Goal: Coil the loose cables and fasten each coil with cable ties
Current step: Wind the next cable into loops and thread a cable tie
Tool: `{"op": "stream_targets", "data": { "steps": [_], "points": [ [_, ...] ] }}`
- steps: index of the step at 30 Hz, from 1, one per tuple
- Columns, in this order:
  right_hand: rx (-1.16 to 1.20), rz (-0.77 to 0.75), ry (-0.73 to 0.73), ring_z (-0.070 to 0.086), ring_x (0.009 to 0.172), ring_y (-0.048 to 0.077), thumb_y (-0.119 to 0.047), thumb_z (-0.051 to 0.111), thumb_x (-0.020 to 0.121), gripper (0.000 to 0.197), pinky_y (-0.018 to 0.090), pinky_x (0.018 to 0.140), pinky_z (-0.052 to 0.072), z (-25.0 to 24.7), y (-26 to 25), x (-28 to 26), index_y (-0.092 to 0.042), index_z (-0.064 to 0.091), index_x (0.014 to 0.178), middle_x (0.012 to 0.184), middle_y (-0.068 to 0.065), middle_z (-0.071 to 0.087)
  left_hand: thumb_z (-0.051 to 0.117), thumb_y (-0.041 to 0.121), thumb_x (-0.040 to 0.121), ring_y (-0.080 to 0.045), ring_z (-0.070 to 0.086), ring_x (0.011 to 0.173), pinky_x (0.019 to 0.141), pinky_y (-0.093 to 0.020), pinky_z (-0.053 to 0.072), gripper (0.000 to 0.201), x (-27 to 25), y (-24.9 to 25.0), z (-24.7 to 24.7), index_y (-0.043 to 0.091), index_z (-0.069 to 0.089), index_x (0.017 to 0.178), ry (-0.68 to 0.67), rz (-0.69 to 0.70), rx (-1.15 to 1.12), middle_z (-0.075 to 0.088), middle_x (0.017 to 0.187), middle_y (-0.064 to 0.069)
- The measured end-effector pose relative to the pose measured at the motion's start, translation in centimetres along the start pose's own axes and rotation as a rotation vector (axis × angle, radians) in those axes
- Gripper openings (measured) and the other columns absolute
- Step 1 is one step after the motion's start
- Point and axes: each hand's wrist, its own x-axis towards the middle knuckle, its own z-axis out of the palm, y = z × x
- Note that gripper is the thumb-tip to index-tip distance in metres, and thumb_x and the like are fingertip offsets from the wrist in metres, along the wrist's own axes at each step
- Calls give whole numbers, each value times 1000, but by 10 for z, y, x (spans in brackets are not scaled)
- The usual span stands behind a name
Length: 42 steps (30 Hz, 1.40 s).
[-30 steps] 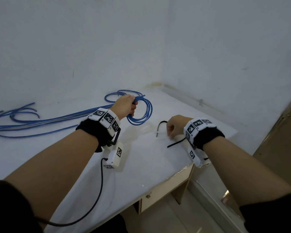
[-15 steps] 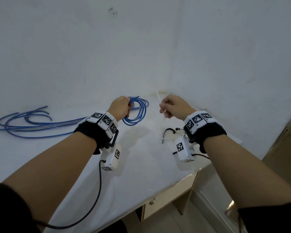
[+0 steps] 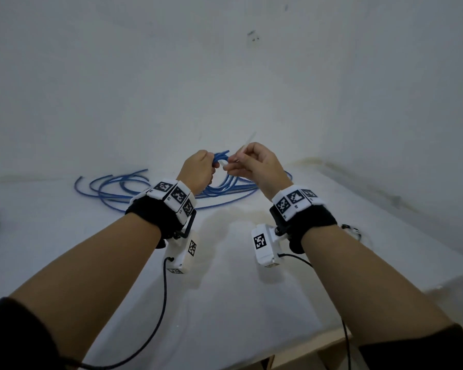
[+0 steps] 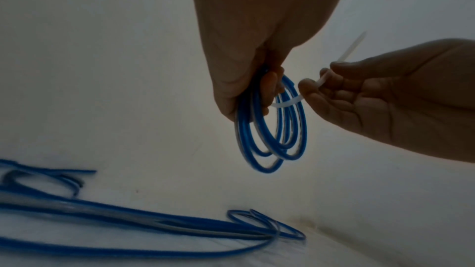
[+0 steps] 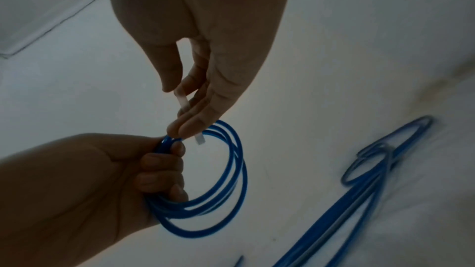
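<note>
**Tie meets coil above the table**

Head view: both hands are raised over the white table [image 3: 225,303], close to the corner of the walls. The left hand [image 3: 198,170] has its fingers clenched around a blue coil [image 3: 221,157]. The right hand [image 3: 254,164] pinches a pale tie [image 3: 247,140], whose free end points up and to the right. The fingertips of the two hands almost touch. Loose cables [image 3: 112,185] lie on the table behind the hands. No container is in view.

Left wrist view: the left hand [image 4: 246,58] grips the coil [image 4: 272,139] at its top, and the loops hang below it, clear of the table. The tie [image 4: 287,104] lies across the strands of the coil. The right hand [image 4: 385,96] holds it between thumb and fingers. The cables [image 4: 128,222] lie on the table below.

Right wrist view: the right hand [image 5: 205,58] pinches the tie [image 5: 183,99], and its lower end touches the top of the coil [image 5: 231,180]. The left hand [image 5: 102,180] has its fingers [image 5: 156,161] curled around the strands. The cables [image 5: 359,200] lie at the right.
</note>
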Motion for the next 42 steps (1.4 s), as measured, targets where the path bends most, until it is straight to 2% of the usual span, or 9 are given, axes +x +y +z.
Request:
{"op": "stream_targets", "data": {
  "steps": [3,6,10,15,20,27,35,38,42],
  "points": [
    [88,-19,-36,69,74,20,0,48,93,2,29,74,58,26,8,14,-1,50,93,88,19,63,32,11,95,-18,35,50,50,-27,31,32,7,-5,-26,12,44,65,8,-9,53,43,59,-5],
    [91,-38,-81,68,81,26,2,51,92,9,36,82,57,49,20,26,6,52,100,91,20,64,33,11,94,-19,36,48,51,-27,30,31,14,-11,-48,12,42,64,43,-14,102,41,57,-6],
    [84,-63,-138,66,89,30,2,51,91,15,41,87,55,71,38,42,14,49,99,93,17,64,34,11,94,-11,38,42,51,-27,31,31,22,-19,-73,12,44,64,80,2,142,43,55,-4],
    [193,-77,-123,67,81,29,-6,51,94,6,33,76,56,92,52,56,-2,51,90,88,17,63,35,12,96,-14,43,58,59,-28,36,27,36,-31,-93,15,50,74,151,60,169,50,66,-4],
    [207,-58,-59,66,67,22,-21,46,97,23,31,67,58,103,63,68,-6,55,81,81,13,64,36,10,96,-10,44,64,66,-27,38,27,44,-43,-102,23,48,75,177,171,229,50,72,4],
    [193,-79,23,52,51,14,-11,55,92,7,29,55,45,95,71,71,-10,55,85,69,8,60,39,8,95,8,49,56,59,-12,37,26,44,-43,-94,26,46,79,192,296,267,58,69,13],
    [132,-68,37,43,42,10,-3,54,91,8,21,44,35,88,70,66,-9,53,85,67,9,58,41,8,95,4,50,61,65,-17,40,11,40,-46,-86,13,51,92,212,339,307,58,73,13],
    [109,-68,46,42,42,9,-4,56,90,11,21,43,35,87,68,64,-8,53,80,65,10,57,42,10,95,-17,59,76,72,-28,45,10,38,-47,-82,13,51,94,207,378,348,61,81,5],
    [119,-76,78,38,42,12,-10,56,92,19,21,43,34,87,64,64,-8,52,73,58,5,54,42,11,96,-16,61,78,75,-31,46,10,37,-46,-78,13,52,97,203,392,332,61,80,11]
  ]
}}
